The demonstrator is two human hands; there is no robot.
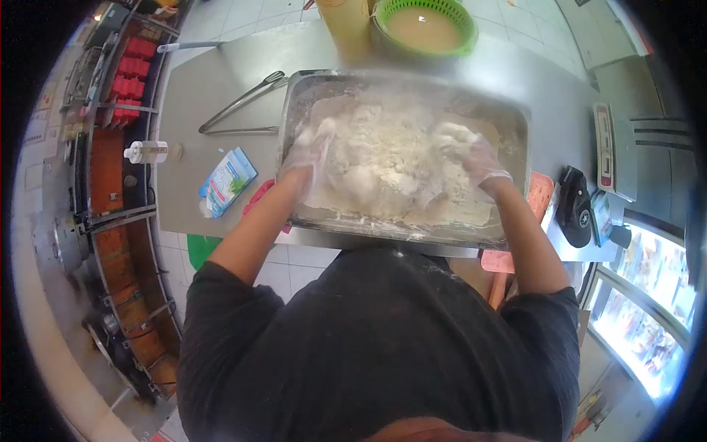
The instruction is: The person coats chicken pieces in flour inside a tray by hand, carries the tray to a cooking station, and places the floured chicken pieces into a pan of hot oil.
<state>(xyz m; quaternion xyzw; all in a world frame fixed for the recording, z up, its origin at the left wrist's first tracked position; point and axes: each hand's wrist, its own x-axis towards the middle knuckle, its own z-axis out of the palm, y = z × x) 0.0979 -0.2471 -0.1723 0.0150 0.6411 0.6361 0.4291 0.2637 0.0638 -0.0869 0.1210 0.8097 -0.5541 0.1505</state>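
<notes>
A wide metal tray [519,177] holds a thick layer of pale flour [398,140], with whitish floured lumps [362,180] in its middle. My left hand [313,153], in a clear plastic glove, is in the tray's left part at the edge of the flour. On the opposite side my right hand [471,151], gloved the same way, reaches into the flour with its fingers coated white. Motion and flour dust blur the fingers of both hands, so whether either grips a lump cannot be made out.
Metal tongs [239,103] lie left of the tray on the steel table [184,177], near a blue-white packet [228,180] and a white bottle [147,152]. Behind stands a green basket [465,33] over cloudy liquid. A black cap [574,206] and a scale [613,151] sit right.
</notes>
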